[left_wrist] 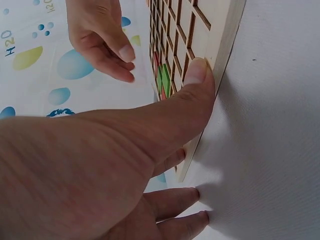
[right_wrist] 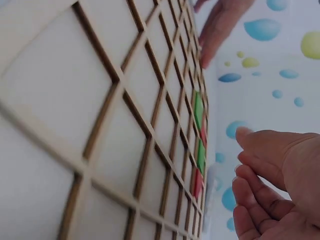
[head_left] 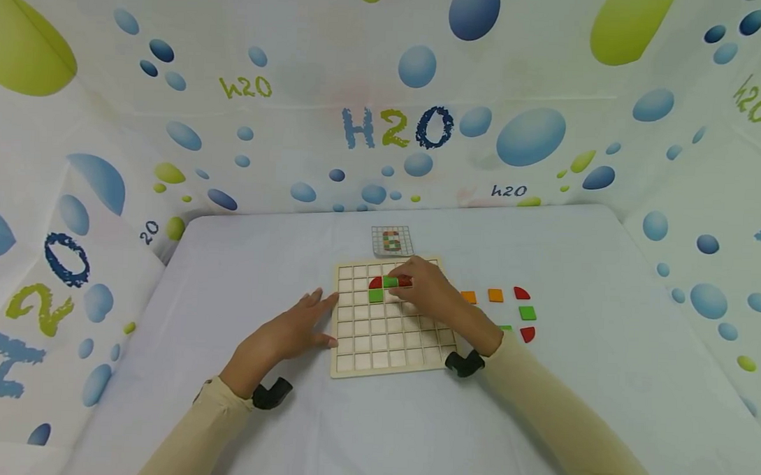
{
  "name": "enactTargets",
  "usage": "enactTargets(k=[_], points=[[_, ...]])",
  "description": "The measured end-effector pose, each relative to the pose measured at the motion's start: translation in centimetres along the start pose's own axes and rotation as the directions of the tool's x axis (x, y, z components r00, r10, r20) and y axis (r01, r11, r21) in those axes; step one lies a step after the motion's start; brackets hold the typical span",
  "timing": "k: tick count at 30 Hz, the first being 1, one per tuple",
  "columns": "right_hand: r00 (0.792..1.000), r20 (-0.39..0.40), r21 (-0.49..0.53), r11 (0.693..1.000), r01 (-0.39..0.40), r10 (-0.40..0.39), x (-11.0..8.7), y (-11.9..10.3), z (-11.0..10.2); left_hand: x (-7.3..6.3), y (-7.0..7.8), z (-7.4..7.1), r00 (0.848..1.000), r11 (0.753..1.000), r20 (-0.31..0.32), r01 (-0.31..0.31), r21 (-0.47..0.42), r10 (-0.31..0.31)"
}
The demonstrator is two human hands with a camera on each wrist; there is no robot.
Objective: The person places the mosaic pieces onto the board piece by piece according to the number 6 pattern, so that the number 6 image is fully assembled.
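My left hand (head_left: 297,328) rests at the left side of the wooden grid board (head_left: 362,363), its thumb (left_wrist: 196,75) pressing the frame edge and its fingers spread along the side. Over the board's upper part is my right hand (head_left: 430,289), fingers bent loosely with nothing visible between them in the right wrist view. Beneath its fingertips, a red quarter-round tile (head_left: 375,283), a green square tile (head_left: 389,282) and a second red tile (head_left: 405,282) sit in one row of cells. Another green square tile (head_left: 376,295) lies one cell below the left red one.
A small pattern card (head_left: 391,242) with a coloured figure on a grid lies behind the board. To the right are loose tiles: orange squares (head_left: 495,295), a green square (head_left: 527,313) and red quarter-rounds (head_left: 522,293). A printed cloth (head_left: 295,157) hangs behind.
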State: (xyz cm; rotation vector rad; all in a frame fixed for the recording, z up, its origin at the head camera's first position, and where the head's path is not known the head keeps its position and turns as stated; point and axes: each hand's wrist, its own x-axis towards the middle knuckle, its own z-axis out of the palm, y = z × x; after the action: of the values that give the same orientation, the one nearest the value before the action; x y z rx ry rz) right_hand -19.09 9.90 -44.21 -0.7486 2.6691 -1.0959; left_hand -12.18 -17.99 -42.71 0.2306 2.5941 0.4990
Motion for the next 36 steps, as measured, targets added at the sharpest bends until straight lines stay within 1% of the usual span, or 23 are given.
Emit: enactTargets(k=[4,7,10,14,20,24,27,32,36], points=[[0.999,-0.049,0.033,0.999,-0.015,0.017,-1.1,1.0,-1.9,-0.1,0.1,-0.1,1.0,1.0,0.003,0.004,-0.001,-0.004],[0.995,-0.08,0.038,0.998,-0.052,0.055,-1.8,1.9,-3.3,-0.1,0.1,-0.2,1.0,1.0,0.008,0.011,-0.004,-0.011],[0.99,-0.1,0.027,0.995,-0.094,0.096,-2.7,2.9,-4.6,-0.1,0.1,-0.3,1.0,1.0,0.012,0.017,-0.003,-0.017],[0.984,-0.122,-0.002,0.991,-0.131,0.13,-4.0,4.3,-6.4,-0.1,0.2,-0.2,1.0,1.0,0.016,0.02,-0.01,-0.02],[0.966,-0.173,-0.056,0.978,-0.203,0.191,-6.6,7.1,-9.2,-0.1,0.6,-0.2,1.0,1.0,0.019,-0.004,-0.019,0.004],[0.953,-0.17,-0.057,0.963,-0.264,0.251,-8.5,9.3,-10.8,-0.1,0.8,-0.3,1.0,1.0,0.02,0.002,-0.01,-0.002],[0.944,-0.156,-0.034,0.953,-0.301,0.293,-9.9,11.0,-11.4,-0.2,0.9,-0.3,1.0,1.0,0.021,0.009,0.0,-0.009],[0.933,-0.136,-0.003,0.941,-0.338,0.334,-11.5,13.3,-11.7,-0.2,1.0,-0.3,1.0,1.0,0.021,0.01,0.014,-0.011],[0.934,-0.128,-0.013,0.941,-0.337,0.333,-12.2,14.1,-11.5,-0.3,1.0,-0.5,1.0,1.0,0.026,0.011,0.009,-0.011]])
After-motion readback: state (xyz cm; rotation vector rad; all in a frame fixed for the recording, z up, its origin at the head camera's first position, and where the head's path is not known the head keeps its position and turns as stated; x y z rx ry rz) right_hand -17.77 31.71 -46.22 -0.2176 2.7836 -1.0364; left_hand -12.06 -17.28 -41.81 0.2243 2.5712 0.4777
